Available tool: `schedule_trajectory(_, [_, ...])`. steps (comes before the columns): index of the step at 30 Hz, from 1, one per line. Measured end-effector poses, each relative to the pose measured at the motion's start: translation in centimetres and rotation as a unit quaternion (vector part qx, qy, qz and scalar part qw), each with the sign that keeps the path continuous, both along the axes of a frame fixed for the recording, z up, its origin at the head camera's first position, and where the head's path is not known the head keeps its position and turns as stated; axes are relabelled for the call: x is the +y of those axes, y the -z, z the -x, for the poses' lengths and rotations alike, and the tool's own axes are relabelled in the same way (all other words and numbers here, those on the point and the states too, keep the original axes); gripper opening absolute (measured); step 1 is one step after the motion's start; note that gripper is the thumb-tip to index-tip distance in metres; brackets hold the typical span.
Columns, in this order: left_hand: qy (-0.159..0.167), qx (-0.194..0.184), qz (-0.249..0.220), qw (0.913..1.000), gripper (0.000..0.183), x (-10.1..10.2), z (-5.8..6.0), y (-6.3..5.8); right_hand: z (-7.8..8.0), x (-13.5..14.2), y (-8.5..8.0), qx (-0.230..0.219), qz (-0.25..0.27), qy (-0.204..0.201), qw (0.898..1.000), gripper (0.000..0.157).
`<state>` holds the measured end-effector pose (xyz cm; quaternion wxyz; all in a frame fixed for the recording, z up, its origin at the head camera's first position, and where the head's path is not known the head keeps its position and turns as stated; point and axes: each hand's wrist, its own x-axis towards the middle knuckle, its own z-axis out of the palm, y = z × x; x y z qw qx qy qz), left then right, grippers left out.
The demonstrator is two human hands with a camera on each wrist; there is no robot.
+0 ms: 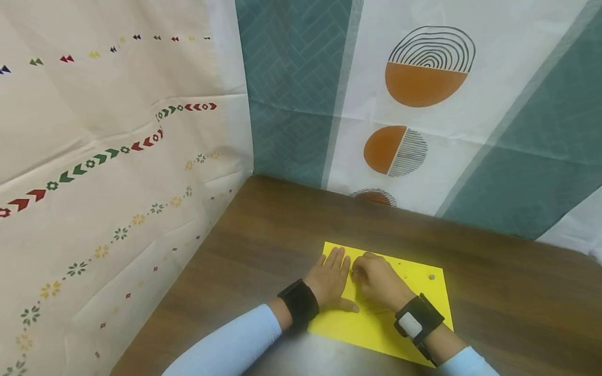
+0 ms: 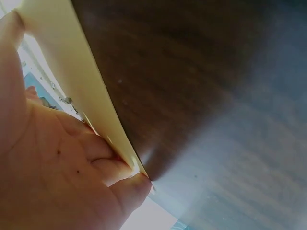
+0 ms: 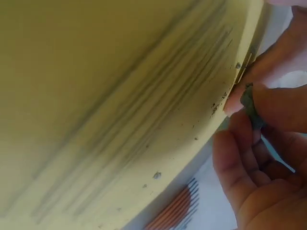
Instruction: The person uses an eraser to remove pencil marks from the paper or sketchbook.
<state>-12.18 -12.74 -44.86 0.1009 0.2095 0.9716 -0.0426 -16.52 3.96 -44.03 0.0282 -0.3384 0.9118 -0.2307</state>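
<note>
Yellow sheet (image 1: 376,334) lay on the brown wooden table (image 1: 254,235), under and between the person's two hands. Left hand (image 1: 327,282): released, fingers straight and directed away from the body, resting on the left part of the sheet; its thumb was spread out to the right across the yellow surface. Right hand (image 1: 378,279): grasping, with a small grey-green lump (image 3: 250,106) pinched between thumb and fingers, just beside the left fingertips. In the right wrist view the lump was clear of the surface of the sheet, near its edge. Several dark streaks (image 3: 115,91) ran roughly parallel across the paper. Dark crumbs (image 3: 214,109) were scattered on it near the edge. A separate grey piece (image 1: 431,277) sat near the sheet's far right corner, apart from both hands. Each wrist carried a black band, left band (image 1: 301,304) and right band (image 1: 420,318); the sleeves (image 1: 230,339) were light blue. Behind the table hung a teal and white cloth (image 1: 291,104) with orange circles; to the left, a cream patterned cloth (image 1: 117,78).
</note>
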Motion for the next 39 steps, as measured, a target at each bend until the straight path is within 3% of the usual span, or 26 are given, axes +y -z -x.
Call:
schedule_trajectory(5, [-0.009, -0.007, -0.003, 0.9999, 0.113, 0.4, 0.4, -0.3, -0.1, -0.2, 0.3, -0.007, -0.051, 0.004, 0.999, 0.017])
schedule_trajectory(12, [-0.01, 0.008, 0.013, 0.9998, 0.114, 0.4, 1.0, -0.7, -0.4, 0.1, 0.0, 0.025, -0.061, -0.088, 0.994, 0.028])
schedule_trajectory(19, [-0.015, 0.0, 0.023, 0.9996, 0.115, 0.4, 1.0, -0.9, 0.2, -0.5, 0.2, 0.028, -0.061, -0.045, 0.997, 0.016])
schedule_trajectory(26, [-0.005, -0.003, 0.02, 0.9998, 0.114, 0.8, 0.9, -0.6, -0.4, 1.0, 0.0, 0.021, -0.076, -0.053, 0.995, 0.022])
schedule_trajectory(32, [-0.002, 0.02, 0.033, 0.9992, 0.114, 0.9, 1.1, -0.6, -1.0, 1.7, -0.1, 0.079, -0.078, -0.057, 0.992, 0.021])
schedule_trajectory(36, [-0.001, 0.014, 0.03, 0.9995, 0.114, 1.0, 0.9, -0.8, -1.4, 2.4, 0.0, 0.06, -0.064, -0.057, 0.995, 0.028])
schedule_trajectory(39, [-0.001, 0.012, 0.03, 0.9995, 0.114, 0.9, 0.7, -0.8, -0.9, 2.2, 0.2, 0.048, -0.057, -0.04, 0.996, 0.025])
